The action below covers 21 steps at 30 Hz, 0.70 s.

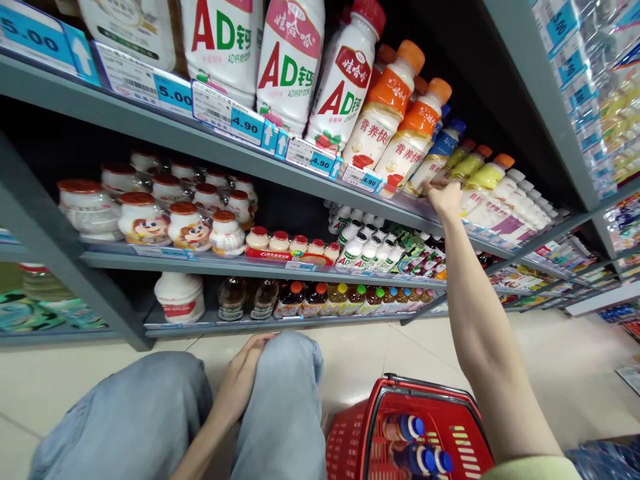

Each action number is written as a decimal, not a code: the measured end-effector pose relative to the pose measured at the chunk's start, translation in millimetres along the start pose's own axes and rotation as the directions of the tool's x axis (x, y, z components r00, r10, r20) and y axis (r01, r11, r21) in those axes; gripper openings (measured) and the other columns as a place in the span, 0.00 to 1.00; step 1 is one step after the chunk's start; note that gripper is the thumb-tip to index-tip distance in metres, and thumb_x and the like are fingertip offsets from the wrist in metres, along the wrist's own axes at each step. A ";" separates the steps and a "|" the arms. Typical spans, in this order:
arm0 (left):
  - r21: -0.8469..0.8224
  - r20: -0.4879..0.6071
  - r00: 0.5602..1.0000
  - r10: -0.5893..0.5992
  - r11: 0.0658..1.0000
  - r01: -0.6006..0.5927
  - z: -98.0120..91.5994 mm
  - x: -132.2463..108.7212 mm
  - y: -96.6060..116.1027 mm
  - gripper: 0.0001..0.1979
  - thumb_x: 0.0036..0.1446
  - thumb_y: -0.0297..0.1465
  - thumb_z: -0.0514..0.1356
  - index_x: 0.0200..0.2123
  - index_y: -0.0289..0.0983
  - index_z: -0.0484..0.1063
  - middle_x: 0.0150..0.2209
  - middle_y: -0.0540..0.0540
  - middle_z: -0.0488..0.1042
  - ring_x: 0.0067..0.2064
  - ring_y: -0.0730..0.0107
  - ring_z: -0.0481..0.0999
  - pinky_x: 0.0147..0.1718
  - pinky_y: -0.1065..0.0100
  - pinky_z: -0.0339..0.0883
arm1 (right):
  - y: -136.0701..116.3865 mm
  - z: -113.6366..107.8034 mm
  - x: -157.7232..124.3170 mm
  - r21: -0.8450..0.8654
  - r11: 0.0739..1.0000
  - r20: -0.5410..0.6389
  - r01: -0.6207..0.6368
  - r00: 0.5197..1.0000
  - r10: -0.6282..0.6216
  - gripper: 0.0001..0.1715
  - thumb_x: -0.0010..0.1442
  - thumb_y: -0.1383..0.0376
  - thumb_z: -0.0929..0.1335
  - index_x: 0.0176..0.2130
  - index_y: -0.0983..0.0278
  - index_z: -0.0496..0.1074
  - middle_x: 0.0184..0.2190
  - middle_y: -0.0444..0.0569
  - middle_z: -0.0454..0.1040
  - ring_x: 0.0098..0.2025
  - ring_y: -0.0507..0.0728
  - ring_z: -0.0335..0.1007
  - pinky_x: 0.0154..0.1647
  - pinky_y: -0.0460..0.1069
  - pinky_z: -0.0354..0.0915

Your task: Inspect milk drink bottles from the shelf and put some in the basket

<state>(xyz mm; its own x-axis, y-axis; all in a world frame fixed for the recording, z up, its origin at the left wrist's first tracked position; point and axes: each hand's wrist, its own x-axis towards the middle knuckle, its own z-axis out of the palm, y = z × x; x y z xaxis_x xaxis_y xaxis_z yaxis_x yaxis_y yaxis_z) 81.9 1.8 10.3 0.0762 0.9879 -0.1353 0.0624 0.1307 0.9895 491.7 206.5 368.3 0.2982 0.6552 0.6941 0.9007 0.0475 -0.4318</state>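
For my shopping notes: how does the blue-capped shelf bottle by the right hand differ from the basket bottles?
The shelf bottle stands on the shelf; the basket bottles lie tilted in the red basket. The shelf bottle's body is pale, the basket bottles' dark. Both have blue caps.

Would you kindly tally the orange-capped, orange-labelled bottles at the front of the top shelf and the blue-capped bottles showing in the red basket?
Orange-capped bottles, shelf front: 2
Blue-capped bottles showing in the basket: 3
Total: 5
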 end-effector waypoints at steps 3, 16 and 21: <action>-0.076 -0.081 0.995 -0.051 0.996 0.045 -6.3 0.2 4.3 0.24 0.50 0.50 0.52 0.38 0.39 0.75 0.50 0.40 0.80 0.57 0.44 0.74 0.64 0.49 0.62 | -23.7 -16.8 -27.0 0.078 0.997 -0.118 -0.007 0.993 0.016 0.17 0.62 0.58 0.66 0.45 0.66 0.72 0.45 0.59 0.80 0.50 0.65 0.79 0.55 0.63 0.74; -0.266 -0.251 0.895 -0.369 0.915 0.302 -13.0 -2.0 10.6 0.21 0.44 0.38 0.56 0.41 0.34 0.74 0.47 0.46 0.80 0.59 0.53 0.72 0.68 0.54 0.59 | 146.8 -201.4 -423.7 -0.561 0.736 0.343 -0.379 0.703 0.623 0.20 0.69 0.53 0.60 0.49 0.61 0.72 0.41 0.54 0.82 0.43 0.61 0.80 0.47 0.55 0.74; -0.218 -0.256 0.893 -0.369 0.922 0.319 0.6 0.1 4.9 0.19 0.42 0.36 0.55 0.39 0.35 0.72 0.42 0.49 0.77 0.57 0.55 0.73 0.66 0.59 0.61 | 218.9 -204.1 -537.4 -0.717 0.481 0.284 -0.505 0.419 0.863 0.06 0.55 0.65 0.71 0.35 0.65 0.75 0.31 0.55 0.80 0.39 0.65 0.80 0.43 0.54 0.71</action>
<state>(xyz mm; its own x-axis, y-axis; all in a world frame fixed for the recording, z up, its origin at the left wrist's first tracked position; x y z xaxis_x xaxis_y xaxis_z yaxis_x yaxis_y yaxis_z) 82.8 2.5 15.0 -0.2097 0.8556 -0.4732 -0.1355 0.4539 0.8807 593.2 -289.1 18.4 0.8122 0.5292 -0.2454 0.5091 -0.8484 -0.1447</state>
